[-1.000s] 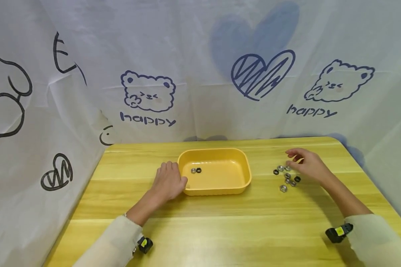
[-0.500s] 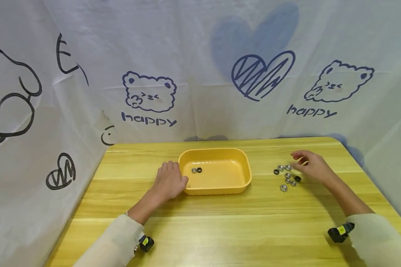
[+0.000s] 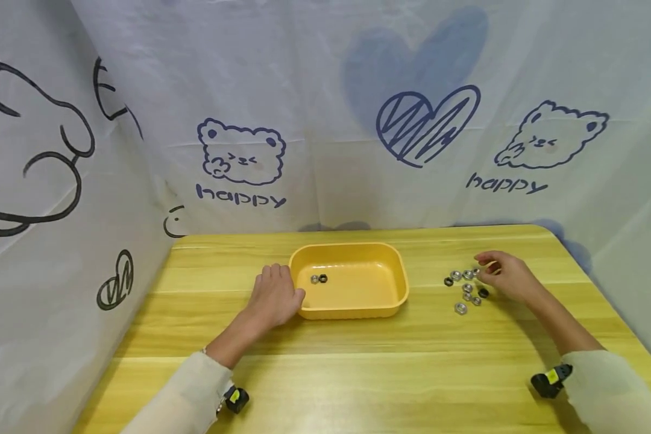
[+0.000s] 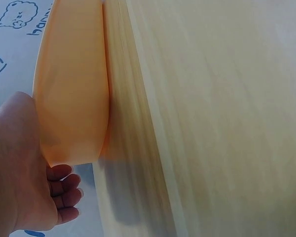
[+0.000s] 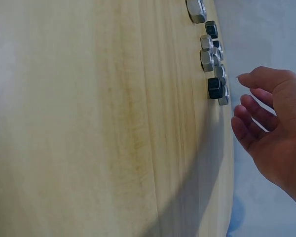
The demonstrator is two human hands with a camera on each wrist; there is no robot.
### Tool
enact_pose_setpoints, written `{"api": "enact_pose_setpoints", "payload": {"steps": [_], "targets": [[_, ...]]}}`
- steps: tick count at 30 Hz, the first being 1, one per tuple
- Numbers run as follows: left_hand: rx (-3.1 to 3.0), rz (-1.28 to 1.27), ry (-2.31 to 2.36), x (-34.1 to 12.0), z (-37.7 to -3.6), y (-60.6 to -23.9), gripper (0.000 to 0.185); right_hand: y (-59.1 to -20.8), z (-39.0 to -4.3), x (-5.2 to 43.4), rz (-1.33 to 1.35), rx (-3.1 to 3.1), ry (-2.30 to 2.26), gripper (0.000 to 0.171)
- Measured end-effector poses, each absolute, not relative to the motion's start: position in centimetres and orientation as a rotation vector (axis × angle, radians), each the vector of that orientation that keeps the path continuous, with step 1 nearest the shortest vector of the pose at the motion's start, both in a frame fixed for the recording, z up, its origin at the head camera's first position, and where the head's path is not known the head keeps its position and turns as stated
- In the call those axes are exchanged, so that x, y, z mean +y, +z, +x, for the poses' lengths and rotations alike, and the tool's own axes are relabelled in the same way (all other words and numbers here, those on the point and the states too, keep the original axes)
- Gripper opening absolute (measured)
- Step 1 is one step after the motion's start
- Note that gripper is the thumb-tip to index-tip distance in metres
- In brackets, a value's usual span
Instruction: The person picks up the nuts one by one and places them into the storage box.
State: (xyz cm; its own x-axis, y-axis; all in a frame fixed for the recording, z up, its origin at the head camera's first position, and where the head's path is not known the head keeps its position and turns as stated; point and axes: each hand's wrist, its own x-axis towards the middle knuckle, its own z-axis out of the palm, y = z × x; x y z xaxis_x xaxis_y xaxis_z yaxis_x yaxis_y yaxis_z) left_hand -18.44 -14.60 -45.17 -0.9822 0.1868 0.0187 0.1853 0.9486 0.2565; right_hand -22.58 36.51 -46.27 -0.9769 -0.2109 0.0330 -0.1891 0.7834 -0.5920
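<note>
A yellow plastic tray [image 3: 350, 312] sits mid-table, with a silver nut [image 3: 314, 279] and a black nut [image 3: 323, 278] inside near its left end. My left hand [image 3: 273, 297] grips that end, thumb at the rim; in the left wrist view the fingers [image 4: 68, 198] show past the tray's wall. To the right of the tray lies a loose group of nuts [image 3: 468, 288], mostly silver, some black. My right hand [image 3: 507, 278] hovers at their right side, fingers bent, one silver nut [image 3: 476, 273] by the fingertips. Nothing shows between the fingers in the right wrist view.
The wood-grain table [image 3: 358, 374] reaches back to a white curtain [image 3: 325, 181] with drawn bears and hearts. Another curtain side [image 3: 49, 289] borders the left. A small black wrist camera [image 3: 235, 399] sits at each sleeve.
My right hand has drawn slightly to the right, and a silver nut has come into view by its fingertips. The left hand and tray have stayed in place.
</note>
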Motion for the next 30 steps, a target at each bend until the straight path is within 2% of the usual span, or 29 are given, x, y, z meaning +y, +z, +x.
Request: {"api": "enact_pose_setpoints", "payload": {"steps": [19, 30], "targets": [[3.094, 0.271, 0.425, -14.2, -17.2, -45.2, 0.034, -47.1, -22.4, 37.3, -0.299, 2.892, -0.895, 0.047], [3.101, 0.250, 0.445, -14.0, -16.6, -45.3, 0.032, -47.6, -22.7, 38.1, -0.266, 2.771, -0.972, 0.055]]}}
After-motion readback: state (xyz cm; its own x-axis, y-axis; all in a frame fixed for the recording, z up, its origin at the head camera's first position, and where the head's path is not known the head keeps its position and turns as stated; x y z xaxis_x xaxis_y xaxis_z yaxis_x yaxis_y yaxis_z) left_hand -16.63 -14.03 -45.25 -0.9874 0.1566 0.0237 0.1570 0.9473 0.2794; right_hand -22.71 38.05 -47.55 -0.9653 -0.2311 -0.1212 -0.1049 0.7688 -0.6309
